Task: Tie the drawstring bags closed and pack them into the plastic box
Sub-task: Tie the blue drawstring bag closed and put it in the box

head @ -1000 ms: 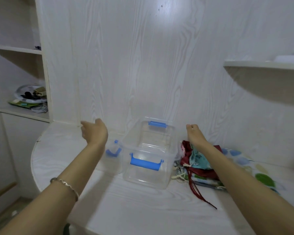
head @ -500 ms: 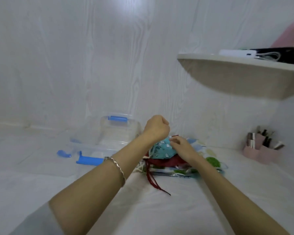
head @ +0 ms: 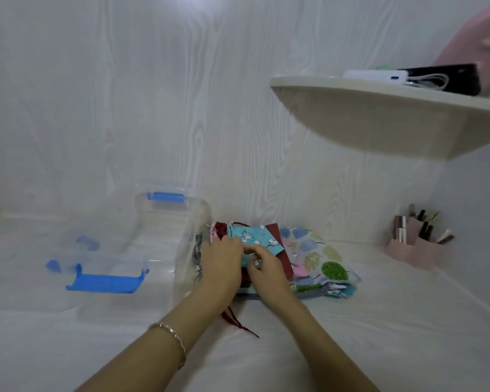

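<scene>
both your hands are on the drawstring bags, piled on the table just right of the open plastic box, close enough for a short carry; your right hand pinches the near edge of the turquoise bag on top, probably to lift it off the stack; your left hand curls over its mouth end, but i cannot tell if those fingers grip anything; a dark red cord trails toward you.
</scene>
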